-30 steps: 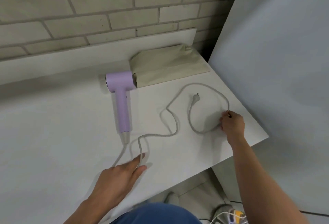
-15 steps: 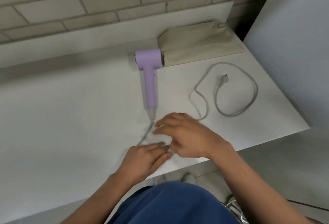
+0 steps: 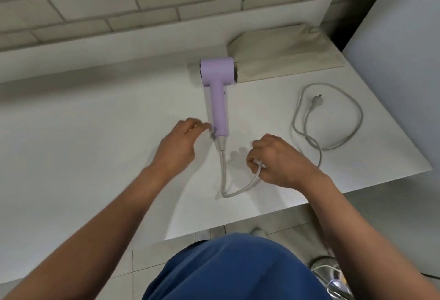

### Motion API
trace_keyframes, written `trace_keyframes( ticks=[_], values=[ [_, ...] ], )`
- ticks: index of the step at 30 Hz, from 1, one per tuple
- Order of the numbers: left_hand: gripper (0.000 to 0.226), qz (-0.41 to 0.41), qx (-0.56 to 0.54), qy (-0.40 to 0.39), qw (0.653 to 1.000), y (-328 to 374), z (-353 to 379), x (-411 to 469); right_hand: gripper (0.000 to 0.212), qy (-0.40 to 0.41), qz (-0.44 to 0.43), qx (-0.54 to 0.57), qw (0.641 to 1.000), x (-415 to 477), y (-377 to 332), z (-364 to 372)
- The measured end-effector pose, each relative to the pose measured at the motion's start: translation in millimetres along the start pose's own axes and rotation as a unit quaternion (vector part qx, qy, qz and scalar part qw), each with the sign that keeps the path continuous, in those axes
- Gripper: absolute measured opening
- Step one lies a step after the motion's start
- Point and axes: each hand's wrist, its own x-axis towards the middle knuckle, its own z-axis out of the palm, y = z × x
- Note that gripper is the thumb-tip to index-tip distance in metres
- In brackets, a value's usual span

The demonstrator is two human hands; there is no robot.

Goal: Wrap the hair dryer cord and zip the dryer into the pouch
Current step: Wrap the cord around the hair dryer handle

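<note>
Blurred left grip [image 3: 177, 147] beside dryer handle [image 3: 220, 114], closure unclear; right grip [image 3: 277, 160] tight around cord [image 3: 223, 176].

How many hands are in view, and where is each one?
2. The left hand is beside the handle end of the lilac plastic hair dryer, contact unclear. The right hand grips the pale grey cord, to the right of that handle end.

Soft, even light; faint shadows on the worktop [image 3: 95, 145] left of the right fingers [image 3: 255, 156]; left fingers [image 3: 196, 126] motion-blurred.
</note>
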Motion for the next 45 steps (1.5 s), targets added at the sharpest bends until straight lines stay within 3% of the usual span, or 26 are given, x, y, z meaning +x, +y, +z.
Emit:
trace_keyframes(
  ticks=[5, 8, 11, 13, 16, 20, 23, 25, 29, 36, 39, 42, 45],
  values=[
    [0.088, 0.152, 0.178, -0.087, 0.968, -8.8, -0.6, 82.1, 0.01, -0.001, 0.005, 0.003, 1.0, 9.9, -6.5, -21.5],
    [0.069, 0.238, 0.29, -0.172, 0.911, -10.0, 5.3, 117.9, 0.021, -0.137, 0.053, -0.004, 0.989, 21.0, -11.8, -37.6],
    [0.057, 0.303, 0.38, -0.236, 0.841, -2.2, 6.8, 133.2, 0.036, -0.288, 0.075, 0.039, 0.954, 30.6, -19.8, -58.8],
    [0.056, 0.322, 0.386, -0.242, 0.83, 0.0, 5.5, 139.4, 0.04, -0.339, 0.109, 0.125, 0.926, 31.3, -23.0, -70.6],
    [0.047, 0.337, 0.368, -0.23, 0.836, -2.0, 3.2, 148.9, 0.025, -0.307, 0.111, 0.25, 0.912, 30.7, -17.9, -77.9],
    [0.032, 0.339, 0.407, -0.251, 0.81, -0.8, -3.9, 158.3, 0.009, -0.192, 0.114, 0.336, 0.915, 28.2, -7.0, -76.9],
    [0.022, 0.351, 0.427, -0.262, 0.791, -0.1, -5.0, 164.2, 0.011, -0.128, 0.119, 0.364, 0.915, 27.2, -4.2, -77.2],
    [0.021, 0.355, 0.419, -0.258, 0.795, -2.9, -5.8, 168.2, 0.012, -0.085, 0.124, 0.356, 0.922, 27.8, -2.5, -76.6],
    [0.023, 0.313, 0.354, -0.273, 0.838, -6.7, -15.0, 169.2, 0.009, -0.026, 0.134, 0.344, 0.929, 32.4, -1.9, -75.3],
    [0.032, 0.226, 0.238, -0.27, 0.905, 1.3, -46.2, 156.6, 0.004, 0.001, 0.095, 0.256, 0.962, 48.7, -9.5, -96.6],
    [0.031, 0.221, 0.238, -0.232, 0.917, 8.4, -55.3, 144.9, 0.004, 0.019, 0.068, 0.186, 0.98, 58.2, -12.0, -112.1],
    [0.03, 0.232, 0.255, -0.184, 0.92, 14.6, -65.8, 133.6, 0.002, 0.041, 0.083, 0.217, 0.972, 67.1, -7.7, -125.7],
    [0.043, 0.2, 0.236, -0.178, 0.934, 22.6, -74.3, 127.5, 0.006, 0.083, 0.082, 0.22, 0.968, 77.9, -4.5, -130.9]
  ],
)
